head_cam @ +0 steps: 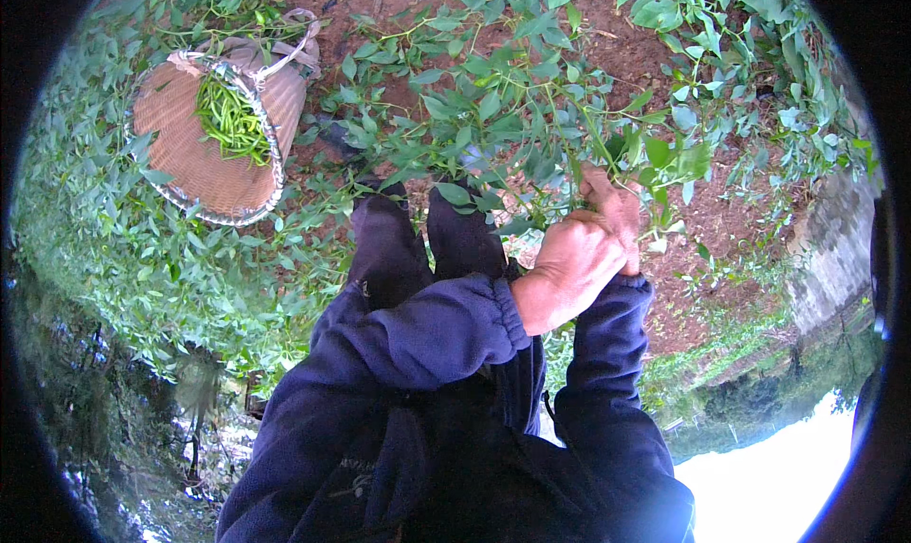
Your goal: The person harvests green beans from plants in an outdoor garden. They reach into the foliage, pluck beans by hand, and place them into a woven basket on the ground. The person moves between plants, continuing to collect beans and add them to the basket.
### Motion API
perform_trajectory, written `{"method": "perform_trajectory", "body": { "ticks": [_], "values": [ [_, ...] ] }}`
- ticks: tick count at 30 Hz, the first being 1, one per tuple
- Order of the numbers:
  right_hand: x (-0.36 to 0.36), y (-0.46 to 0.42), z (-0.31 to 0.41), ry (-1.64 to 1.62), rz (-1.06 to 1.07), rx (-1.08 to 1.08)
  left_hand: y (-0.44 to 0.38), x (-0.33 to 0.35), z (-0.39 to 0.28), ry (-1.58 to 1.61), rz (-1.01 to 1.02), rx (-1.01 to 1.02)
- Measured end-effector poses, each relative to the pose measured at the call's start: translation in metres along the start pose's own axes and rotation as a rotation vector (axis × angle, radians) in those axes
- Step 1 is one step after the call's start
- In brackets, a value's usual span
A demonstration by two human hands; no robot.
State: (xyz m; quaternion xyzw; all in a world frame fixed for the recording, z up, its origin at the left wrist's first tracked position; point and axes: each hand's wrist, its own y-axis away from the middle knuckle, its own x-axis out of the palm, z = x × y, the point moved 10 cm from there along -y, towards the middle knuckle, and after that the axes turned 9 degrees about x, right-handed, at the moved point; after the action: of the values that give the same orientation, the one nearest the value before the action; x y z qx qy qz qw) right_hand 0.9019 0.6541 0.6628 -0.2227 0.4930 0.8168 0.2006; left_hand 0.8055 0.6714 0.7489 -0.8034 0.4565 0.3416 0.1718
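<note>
Chilli pepper plants (498,102) with green leaves spread before me. My left hand (573,269) reaches across to the right, its back towards me and its fingers curled. It overlaps my right hand (624,212), which is among the leafy stems with its fingers bent around a pepper plant branch (601,141). Leaves at the right of that branch are blurred. What my left fingers hold, if anything, is hidden behind the hand. A woven basket (178,137) stands tilted at the upper left, apart from both hands. Slender green chilli peppers (231,120) lie in it.
The basket has a cloth-wrapped handle (288,56). My legs (388,237) in dark trousers stand among the low plants. Reddish-brown soil (690,301) shows between the rows. A pale grey strip (829,244) runs along the right. Trees (107,379) stand at the lower left.
</note>
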Motion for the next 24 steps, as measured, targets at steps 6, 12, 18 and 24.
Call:
{"method": "perform_trajectory", "body": {
  "ticks": [6,12,18,24],
  "values": [
    [0.009,0.008,-0.019,-0.173,0.017,0.356,0.007,-0.020,-0.002,-0.081,-0.056,-0.052],
    [0.014,0.008,-0.016,-0.376,0.001,0.316,0.009,-0.019,0.000,0.031,-0.010,-0.060],
    [0.016,0.016,-0.014,-0.490,0.060,0.367,0.015,-0.021,0.015,0.236,0.035,-0.120],
    [-0.007,-0.012,-0.034,-0.735,-0.021,0.342,0.053,0.003,0.004,0.922,0.170,0.036]
  ]
}}
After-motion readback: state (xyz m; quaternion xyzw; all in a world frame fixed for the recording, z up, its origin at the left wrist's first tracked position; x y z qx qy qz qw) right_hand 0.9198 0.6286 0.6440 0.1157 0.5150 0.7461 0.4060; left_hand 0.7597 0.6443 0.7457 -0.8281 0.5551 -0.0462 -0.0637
